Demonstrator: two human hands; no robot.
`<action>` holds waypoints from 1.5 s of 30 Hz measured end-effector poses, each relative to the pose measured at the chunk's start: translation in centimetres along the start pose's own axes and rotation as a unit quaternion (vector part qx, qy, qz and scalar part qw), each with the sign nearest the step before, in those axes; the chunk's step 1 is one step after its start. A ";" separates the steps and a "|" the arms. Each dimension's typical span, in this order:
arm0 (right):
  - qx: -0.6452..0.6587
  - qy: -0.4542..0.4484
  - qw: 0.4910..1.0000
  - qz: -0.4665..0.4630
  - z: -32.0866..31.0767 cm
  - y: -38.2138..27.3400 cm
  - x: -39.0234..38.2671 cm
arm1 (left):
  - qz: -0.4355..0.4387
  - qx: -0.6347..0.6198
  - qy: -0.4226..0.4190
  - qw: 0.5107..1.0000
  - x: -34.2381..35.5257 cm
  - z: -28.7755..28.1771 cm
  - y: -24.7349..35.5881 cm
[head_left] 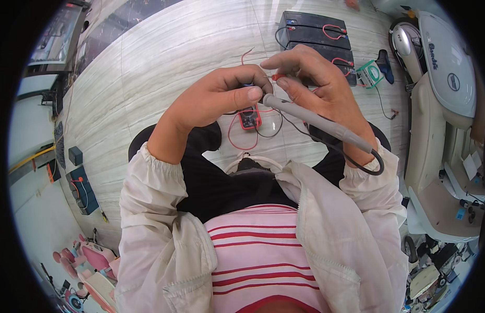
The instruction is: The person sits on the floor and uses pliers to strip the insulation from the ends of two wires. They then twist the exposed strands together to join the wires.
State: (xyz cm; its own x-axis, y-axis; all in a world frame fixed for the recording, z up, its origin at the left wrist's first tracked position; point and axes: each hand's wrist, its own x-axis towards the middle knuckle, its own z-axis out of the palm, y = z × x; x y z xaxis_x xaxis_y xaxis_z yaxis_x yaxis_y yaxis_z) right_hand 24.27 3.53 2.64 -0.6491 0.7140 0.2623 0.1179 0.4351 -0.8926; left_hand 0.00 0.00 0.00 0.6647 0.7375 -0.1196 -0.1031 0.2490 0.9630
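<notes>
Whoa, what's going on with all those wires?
Somebody's right hand has a small red piece by its thumb, and the left hand is close by. A grey wand slants in front of the right hand; which hand grips it is unclear. On the floor lie a red meter and black batteries.

A cream scooter (427,135) stands along the right of a pale, streaked tile floor (164,52), while pink objects (99,255) cluster at lower left and a yellow strip (31,159) runs at far left.
</notes>
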 end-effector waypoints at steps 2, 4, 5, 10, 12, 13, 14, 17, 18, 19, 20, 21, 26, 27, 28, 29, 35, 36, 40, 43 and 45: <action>0.011 0.000 1.000 -0.010 0.0 -0.3 -0.1 | -0.007 -0.006 0.006 1.000 -0.1 0.2 0.1; 0.013 -0.008 1.000 -0.027 -0.1 -0.6 -0.2 | -0.005 -0.018 0.014 1.000 0.0 0.7 0.1; 0.015 -0.012 0.999 -0.036 -0.1 -0.7 -0.2 | -0.004 -0.024 0.018 1.000 0.1 0.9 0.2; -0.050 -0.042 0.997 -0.037 0.0 -0.9 -0.3 | -0.029 -0.016 0.002 0.999 0.3 1.5 0.8; -0.064 -0.048 0.996 -0.035 0.1 -1.1 -0.4 | -0.038 -0.004 -0.003 0.999 0.1 1.4 0.7; -0.069 -0.048 0.996 -0.035 0.2 -1.1 -0.4 | -0.040 0.006 -0.005 0.999 0.1 1.2 0.7; -0.073 -0.047 0.996 -0.035 0.2 -1.1 -0.4 | -0.042 0.017 -0.008 0.999 0.1 1.1 0.6; -0.099 -0.047 0.993 -0.049 0.3 -0.7 -0.5 | -0.054 -0.002 -0.006 0.999 0.2 1.3 0.7; -0.096 -0.048 0.993 -0.050 0.3 -0.8 -0.5 | -0.057 0.004 -0.008 0.998 0.2 1.2 0.6; -0.093 -0.048 0.993 -0.052 0.3 -0.8 -0.6 | -0.061 0.010 -0.010 0.998 0.1 1.0 0.4; -0.091 -0.049 0.993 -0.053 0.3 -0.9 -0.6 | -0.064 0.016 -0.012 0.998 0.1 0.8 0.3; -0.090 -0.048 0.993 -0.052 0.3 -0.8 -0.6 | -0.061 0.016 -0.009 0.998 0.2 0.8 0.3; -0.107 -0.013 0.991 -0.082 0.8 0.1 -0.4 | -0.043 0.035 0.022 0.998 0.2 0.9 -0.2; -0.109 -0.005 0.991 -0.081 0.8 0.1 -0.4 | -0.037 0.041 0.022 0.998 0.3 0.9 -0.2; -0.110 0.002 0.991 -0.080 0.7 0.0 -0.3 | -0.031 0.046 0.022 0.998 0.3 0.9 -0.1; -0.112 0.010 0.991 -0.079 0.7 -0.1 -0.3 | -0.024 0.052 0.022 0.998 0.3 0.9 0.0; -0.131 0.030 0.986 -0.101 1.2 0.4 -0.2 | -0.034 0.058 0.015 0.998 0.1 0.5 -0.1; -0.127 0.030 0.986 -0.100 1.2 0.4 -0.2 | -0.028 0.058 0.019 0.998 0.1 0.6 -0.1; -0.119 0.029 0.987 -0.108 1.2 0.4 -0.1 | -0.007 0.054 0.024 0.998 0.1 0.4 -0.1; -0.102 0.043 0.988 -0.107 1.2 0.2 0.0 | 0.007 0.039 0.031 0.999 0.2 0.4 -0.3; -0.101 0.062 0.987 -0.113 1.1 0.3 0.1 | 0.022 0.039 0.040 0.998 0.3 0.6 -0.3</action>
State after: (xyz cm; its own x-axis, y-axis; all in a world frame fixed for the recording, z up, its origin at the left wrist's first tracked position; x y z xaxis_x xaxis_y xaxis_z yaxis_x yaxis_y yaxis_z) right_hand 23.38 3.15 1.96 -0.5809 0.6423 0.5000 0.1358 0.6822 -0.7185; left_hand 0.65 -0.21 -0.20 0.5986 0.7957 -0.0929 -0.0710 0.1682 0.9832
